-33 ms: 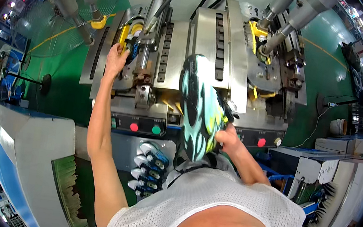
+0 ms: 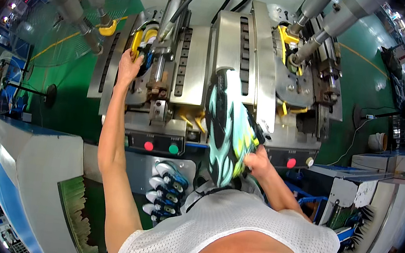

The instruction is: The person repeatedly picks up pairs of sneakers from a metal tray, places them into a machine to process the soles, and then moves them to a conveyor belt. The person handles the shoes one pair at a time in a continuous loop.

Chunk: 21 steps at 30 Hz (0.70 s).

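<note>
My right hand is closed around the side of a sneaker. The shoe is held up in front of the machine, its black, mint and white sole facing me. Mint and yellow-green show along its edge. My left arm reaches forward to the left station of the metal machine. There my left hand pinches the lower end of a yellow machine part. Just right of those fingers sits a blue and black piece, partly hidden; its kind is unclear.
Several blue and white shoes stand in a row on a grey tray below the machine. The front panel carries red and green buttons. Metal cylinders rise over the right station. Grey cabinets flank me.
The sneaker and my right hand have shifted slightly right and toward me. My left hand stays at the yellow part.
</note>
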Motion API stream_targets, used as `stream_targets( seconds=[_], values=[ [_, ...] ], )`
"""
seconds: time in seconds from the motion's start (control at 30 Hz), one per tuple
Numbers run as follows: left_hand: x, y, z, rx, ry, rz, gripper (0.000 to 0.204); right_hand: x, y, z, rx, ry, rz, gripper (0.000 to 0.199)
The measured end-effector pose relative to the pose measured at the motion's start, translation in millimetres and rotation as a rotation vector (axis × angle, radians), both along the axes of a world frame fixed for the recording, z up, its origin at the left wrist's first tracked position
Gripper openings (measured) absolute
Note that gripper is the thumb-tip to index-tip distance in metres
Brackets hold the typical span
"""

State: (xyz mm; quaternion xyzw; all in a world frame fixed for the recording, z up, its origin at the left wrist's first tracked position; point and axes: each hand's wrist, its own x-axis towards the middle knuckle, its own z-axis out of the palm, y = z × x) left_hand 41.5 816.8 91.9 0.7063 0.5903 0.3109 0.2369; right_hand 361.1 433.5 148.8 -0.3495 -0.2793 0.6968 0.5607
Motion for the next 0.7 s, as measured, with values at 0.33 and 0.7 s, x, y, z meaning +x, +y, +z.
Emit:
stream_targets(
  seconds=[0.33, 0.7],
  values=[
    [16, 91, -69, 0.025, 0.255, 0.127, 0.060, -6, 3, -4, -0.201, 0.123, -0.094, 0.082],
    [-110, -209, 63, 0.281, -0.296, 0.278, 0.056, -147, 213, 32, -0.154, -0.110, -0.022, 0.037]
  ],
)
